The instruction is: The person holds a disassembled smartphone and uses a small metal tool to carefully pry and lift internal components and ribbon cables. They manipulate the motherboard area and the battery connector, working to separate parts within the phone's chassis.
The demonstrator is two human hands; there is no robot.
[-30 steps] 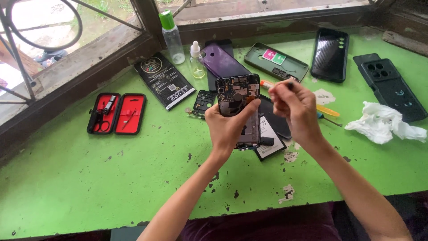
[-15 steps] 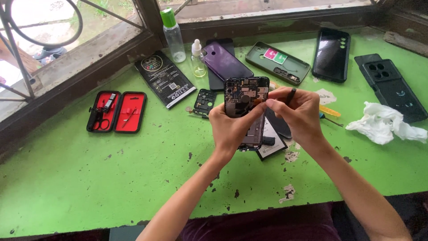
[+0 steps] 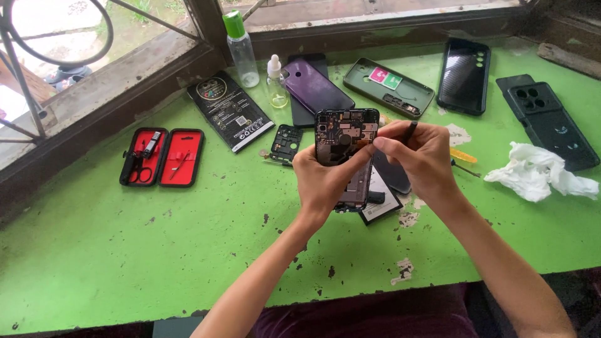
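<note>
Opened phone held upright at frame centre, above a green tabletop [image 3: 125, 263].

The left hand [image 3: 322, 181] is clasped around the opened phone [image 3: 346, 153], its exposed interior turned toward the viewer, apparently so the right hand [image 3: 421, 159], pinched closed on a thin dark tool [image 3: 410, 133], can reach the upper edge. Left of centre lies a black rectangular packet [image 3: 230, 119] with a round emblem; far left, an open red-lined tool case [image 3: 163, 158]; at upper centre, a green case [image 3: 388, 87] bearing pink and green stickers.

A chipped green table [image 3: 125, 263] stands against a dark-framed window [image 3: 206, 37] letting in daylight
</note>
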